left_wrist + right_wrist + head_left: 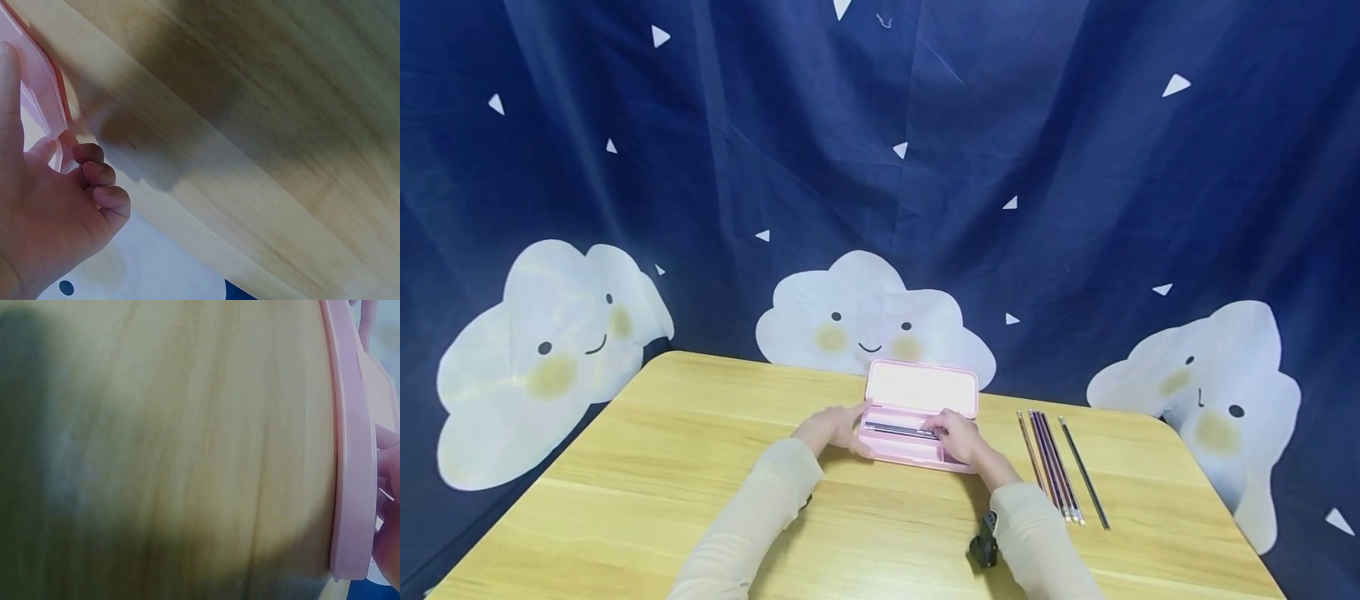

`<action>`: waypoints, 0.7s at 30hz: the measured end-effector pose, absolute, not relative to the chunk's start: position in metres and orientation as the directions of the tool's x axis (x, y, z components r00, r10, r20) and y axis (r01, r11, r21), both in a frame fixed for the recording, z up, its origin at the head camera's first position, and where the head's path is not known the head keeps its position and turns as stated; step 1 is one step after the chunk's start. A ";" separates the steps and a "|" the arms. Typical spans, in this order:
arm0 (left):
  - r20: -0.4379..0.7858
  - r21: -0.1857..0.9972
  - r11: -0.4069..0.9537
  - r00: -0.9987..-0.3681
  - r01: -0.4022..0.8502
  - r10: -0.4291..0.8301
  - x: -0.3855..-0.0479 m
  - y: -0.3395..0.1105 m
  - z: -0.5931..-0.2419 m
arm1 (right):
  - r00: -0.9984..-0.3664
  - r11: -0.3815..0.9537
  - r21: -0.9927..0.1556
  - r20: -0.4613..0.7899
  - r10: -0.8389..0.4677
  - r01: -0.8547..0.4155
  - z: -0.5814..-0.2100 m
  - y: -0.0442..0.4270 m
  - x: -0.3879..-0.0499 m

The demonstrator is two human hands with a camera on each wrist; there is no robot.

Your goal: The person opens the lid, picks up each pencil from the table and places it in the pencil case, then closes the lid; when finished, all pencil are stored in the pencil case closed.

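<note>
A pink pencil case (904, 457) lies on the table with its lid (922, 387) raised at the back. Dark pencils (895, 430) lie lengthwise inside it. My left hand (842, 427) grips the case's left end; in the left wrist view the thumb (9, 81) lies along the pink wall and several other fingers are curled. Over the right part of the case, my right hand (957, 435) has its fingers down inside, pinching the pencils' right ends. The fingertips are hidden. In the right wrist view that hand (390, 494) shows behind the case's front wall (355, 456).
To the right of the case, several pencils (1054, 467) lie in a close group on the wooden table (625, 500). One dark pencil (1084, 472) lies apart, farther right. A blue curtain (820, 167) with cloud faces hangs behind the table's far edge.
</note>
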State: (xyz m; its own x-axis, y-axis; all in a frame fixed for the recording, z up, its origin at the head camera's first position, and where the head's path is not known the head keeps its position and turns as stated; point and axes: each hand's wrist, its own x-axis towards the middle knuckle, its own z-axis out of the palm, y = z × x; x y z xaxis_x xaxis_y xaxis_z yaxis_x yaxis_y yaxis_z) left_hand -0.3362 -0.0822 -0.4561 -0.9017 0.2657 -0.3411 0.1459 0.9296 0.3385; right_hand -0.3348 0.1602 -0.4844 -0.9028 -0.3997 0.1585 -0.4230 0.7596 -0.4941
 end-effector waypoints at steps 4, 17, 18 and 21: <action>-0.345 0.335 0.931 -0.901 0.143 0.263 -0.336 -0.081 -0.455 | -0.908 0.775 -0.480 0.137 -0.396 -0.411 -0.485 0.160 -0.335; -0.342 0.338 0.930 -0.901 0.145 0.265 -0.336 -0.080 -0.455 | -0.901 0.720 -0.544 0.204 -0.384 -0.430 -0.488 0.166 -0.333; -0.343 0.339 0.930 -0.901 0.145 0.266 -0.336 -0.080 -0.455 | -0.899 0.714 -0.550 0.212 -0.383 -0.434 -0.488 0.167 -0.333; -0.344 0.340 0.929 -0.900 0.145 0.267 -0.336 -0.081 -0.455 | -0.891 0.685 -0.573 0.236 -0.388 -0.450 -0.488 0.169 -0.333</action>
State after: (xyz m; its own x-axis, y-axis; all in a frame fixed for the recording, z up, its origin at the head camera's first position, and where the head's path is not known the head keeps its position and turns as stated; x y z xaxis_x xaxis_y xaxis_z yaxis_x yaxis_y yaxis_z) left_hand -0.3362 -0.0813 -0.4549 -0.9005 0.2666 -0.3435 0.1453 0.9290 0.3404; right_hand -0.3331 0.1686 -0.4881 -0.8911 -0.3879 0.2357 -0.4498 0.6854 -0.5726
